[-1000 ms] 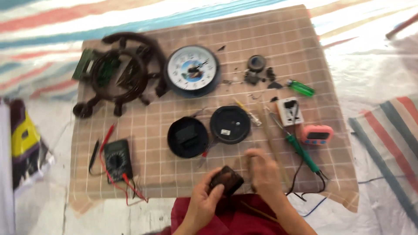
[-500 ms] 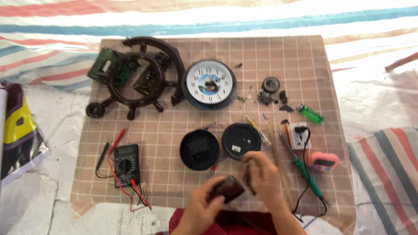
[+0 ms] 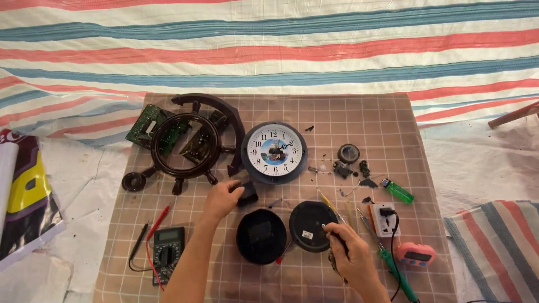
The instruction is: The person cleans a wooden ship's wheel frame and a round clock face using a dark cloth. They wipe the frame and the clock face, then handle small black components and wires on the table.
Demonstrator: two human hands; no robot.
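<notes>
While the left hand [image 3: 222, 199] reaches out to about eleven o'clock from the body, its fingers are curled onto a small black box-shaped part [image 3: 247, 193], which lies on the checked brown mat [image 3: 359, 112] just below the rim of the round wall clock [image 3: 274, 152]. That grip is partly closed, thumb and fingertips pinching the part at its left edge, the part itself sitting at three o'clock of the palm. The right hand [image 3: 351, 255] is closed round a thin dark tool [image 3: 331, 233] whose tip touches the right-hand black disc [image 3: 312, 225]; what kind of tool it is cannot be told.

Two round black discs lie side by side between the hands, the left-hand black disc [image 3: 261, 236] at five o'clock of the left hand. One dark ship's-wheel clock frame [image 3: 182, 143] sits at ten o'clock of the left hand, with two green circuit boards showing behind and through it. One digital multimeter [image 3: 168, 252], with red and black leads, lies at seven o'clock beside the left forearm. At two o'clock of the right hand are a scatter of small black parts, one black ring [image 3: 348, 152], one green lighter [image 3: 397, 191] and one white socket [image 3: 384, 219] with a black plug. One green-handled soldering iron [image 3: 393, 264] and one pink timer [image 3: 414, 253] lie at three o'clock of the right hand. The left-hand disc and the clock crowd the box-shaped part closely.
</notes>
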